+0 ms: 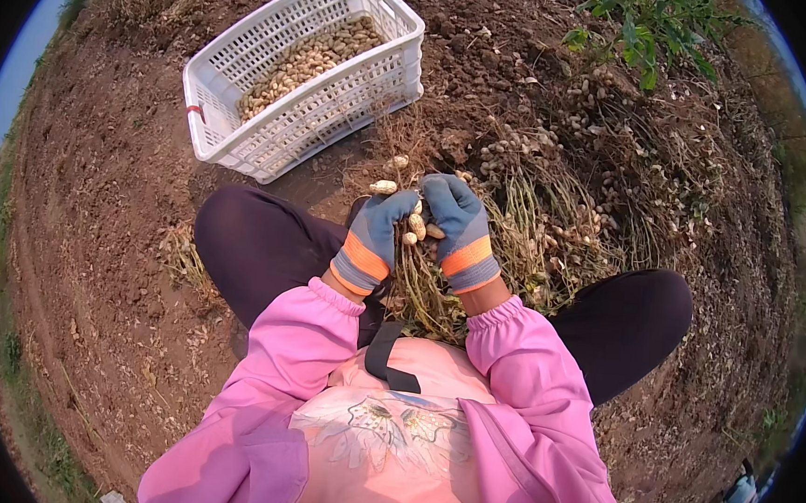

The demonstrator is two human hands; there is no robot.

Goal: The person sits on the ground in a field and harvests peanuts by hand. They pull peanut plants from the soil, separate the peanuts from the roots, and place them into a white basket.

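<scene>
Both of my hands wear blue-grey gloves with orange cuffs and are close together above my lap. My left hand (pixel 376 234) curls around the root end of a peanut plant bundle (pixel 420 281), with a pod (pixel 383 187) showing beyond its fingers. Bent in against the same bundle is my right hand (pixel 457 224); its fingertips are partly hidden. Between the hands several pale peanut pods (pixel 417 226) stick out. The stems run down toward my body.
A white slotted plastic crate (pixel 315 98), partly filled with peanuts (pixel 311 59), stands ahead to the left. Uprooted peanut plants (pixel 547 198) lie heaped at my right. A green leafy plant (pixel 643 30) grows at upper right. Dry soil (pixel 110 231) surrounds me.
</scene>
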